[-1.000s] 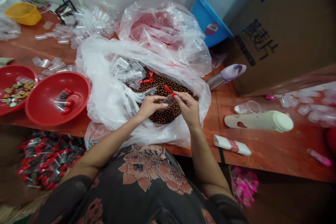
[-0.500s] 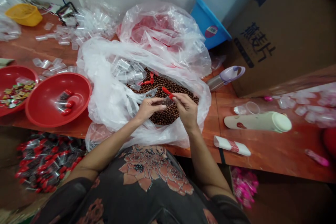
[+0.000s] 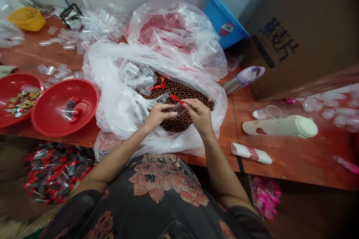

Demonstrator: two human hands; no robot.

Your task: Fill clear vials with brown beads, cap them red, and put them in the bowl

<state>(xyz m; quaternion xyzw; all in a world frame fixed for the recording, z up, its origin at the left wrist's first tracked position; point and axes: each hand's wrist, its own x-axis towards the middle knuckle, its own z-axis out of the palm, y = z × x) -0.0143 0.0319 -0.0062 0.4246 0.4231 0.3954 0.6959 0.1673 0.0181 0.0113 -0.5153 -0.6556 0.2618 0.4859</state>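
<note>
Over a white plastic bag (image 3: pixel 108 93) of small brown balls (image 3: pixel 179 123), both hands meet at one small clear container (image 3: pixel 177 108). My left hand (image 3: pixel 158 115) pinches the container between thumb and fingers. My right hand (image 3: pixel 199 115) is closed on a red cap (image 3: pixel 175 98), whose long flap sticks up to the left at the container's mouth. Whether the cap is seated on it I cannot tell. On the balls lie loose red caps (image 3: pixel 162 82) and a heap of clear containers (image 3: pixel 136 76).
To the left, a red bowl (image 3: pixel 50 119) holds a few filled containers, beside another red bowl (image 3: pixel 5 82) with wrapped sweets. A blue basin (image 3: pixel 221 15) and a large carton (image 3: pixel 283 26) stand behind. A lilac-lidded bottle (image 3: pixel 244 78) and a pale flask (image 3: pixel 277 126) lie to the right.
The red cap's flap has tilted down toward the left, and my right fingers have shifted slightly with it. My left hand keeps its hold on the container.
</note>
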